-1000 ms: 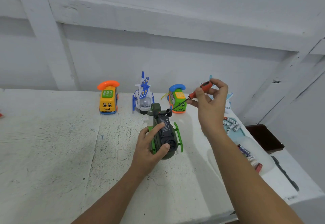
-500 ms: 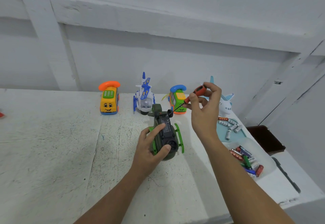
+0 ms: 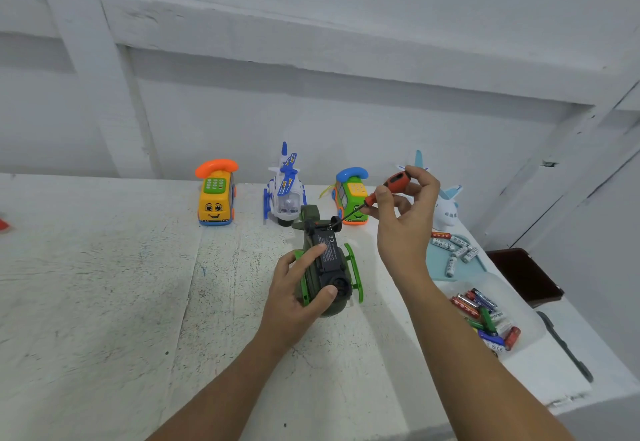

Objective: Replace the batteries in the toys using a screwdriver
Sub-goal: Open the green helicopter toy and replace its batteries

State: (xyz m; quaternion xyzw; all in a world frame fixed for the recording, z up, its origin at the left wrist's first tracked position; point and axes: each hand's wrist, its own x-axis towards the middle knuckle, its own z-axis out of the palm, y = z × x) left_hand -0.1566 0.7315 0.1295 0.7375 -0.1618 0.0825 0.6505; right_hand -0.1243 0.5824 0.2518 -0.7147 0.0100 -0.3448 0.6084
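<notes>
A dark green toy helicopter (image 3: 329, 267) lies upside down on the white table (image 3: 104, 302), its black battery cover facing up. My left hand (image 3: 294, 295) grips its body from the left, thumb near the round front end. My right hand (image 3: 405, 219) pinches a small screwdriver (image 3: 388, 188) with an orange and black handle. The thin shaft slants down left and its tip reaches the far end of the battery cover.
Along the wall stand a yellow phone car (image 3: 215, 195), a white and blue helicopter (image 3: 285, 191), a green phone car (image 3: 349, 198) and a white plane (image 3: 446, 208). At the right lie a light blue tray (image 3: 478, 266) with grey batteries and a clear tub (image 3: 526, 319) of coloured batteries.
My right hand has come down and left with the screwdriver, bringing its tip to the helicopter's underside. My left hand keeps its hold.
</notes>
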